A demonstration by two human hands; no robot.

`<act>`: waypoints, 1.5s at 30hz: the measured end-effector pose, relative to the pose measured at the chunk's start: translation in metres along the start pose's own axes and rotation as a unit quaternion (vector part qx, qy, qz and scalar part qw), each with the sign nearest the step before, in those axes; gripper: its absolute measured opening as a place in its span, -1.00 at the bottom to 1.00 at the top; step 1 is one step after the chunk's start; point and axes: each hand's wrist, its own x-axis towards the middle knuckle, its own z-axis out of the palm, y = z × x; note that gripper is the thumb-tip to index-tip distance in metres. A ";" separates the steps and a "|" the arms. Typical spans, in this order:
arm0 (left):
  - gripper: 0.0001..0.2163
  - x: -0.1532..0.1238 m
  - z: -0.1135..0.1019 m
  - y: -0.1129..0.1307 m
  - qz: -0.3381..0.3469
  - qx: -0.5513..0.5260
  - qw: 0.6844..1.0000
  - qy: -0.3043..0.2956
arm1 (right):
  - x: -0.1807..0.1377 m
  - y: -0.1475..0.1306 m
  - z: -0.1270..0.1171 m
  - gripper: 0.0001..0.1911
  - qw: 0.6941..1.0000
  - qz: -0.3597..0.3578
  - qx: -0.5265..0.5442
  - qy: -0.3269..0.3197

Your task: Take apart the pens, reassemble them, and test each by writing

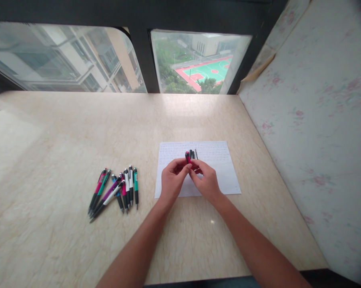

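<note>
Both my hands meet over a sheet of paper (210,176) with rows of blue handwriting. Between their fingertips is a pink and black pen barrel (188,157), held upright-tilted. My left hand (173,178) pinches it from the left, its thumb against the barrel. From the other side, the curled fingers of my right hand (207,181) close on its lower part, which they hide. Just beyond the fingers, small black pen parts (191,153) and a thin dark refill (196,154) lie on the paper, partly covered by my right hand.
Left of the paper, several click pens (114,192) in pink, green, purple, white and blue lie in a loose pile on the marble-patterned sill (63,144). A floral-papered wall (306,120) bounds the right side. Dark window frames (140,52) stand at the back.
</note>
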 end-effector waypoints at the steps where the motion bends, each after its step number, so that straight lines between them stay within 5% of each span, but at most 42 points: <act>1: -0.81 0.000 0.000 0.000 0.008 0.011 1.000 -0.002 | 0.000 0.002 0.001 -0.75 1.000 0.006 0.004 -0.001; 13: -0.77 0.002 0.000 0.002 -0.010 0.002 0.999 0.030 | 0.006 0.001 -0.009 -0.82 1.000 0.022 0.018 0.009; 19: -0.77 0.006 -0.008 0.002 -0.025 0.007 0.998 0.049 | 0.018 0.024 -0.042 -0.85 0.968 0.027 -0.232 0.092; 26: -0.79 0.011 -0.013 0.001 -0.024 0.021 0.998 0.058 | 0.016 0.035 -0.045 -0.87 0.925 0.028 -0.374 0.054; 31: -0.79 0.001 -0.004 0.009 -0.009 0.032 0.998 -0.052 | 0.007 0.017 -0.040 -0.66 0.970 0.036 -0.233 0.056; 36: -0.72 -0.017 0.009 0.006 0.046 0.090 0.985 -0.141 | -0.017 0.003 -0.026 -0.56 0.998 0.011 -0.047 -0.048; 45: -0.68 -0.028 0.025 -0.009 -0.017 0.061 0.995 -0.076 | -0.015 0.004 -0.026 -0.53 0.996 0.027 -0.051 -0.072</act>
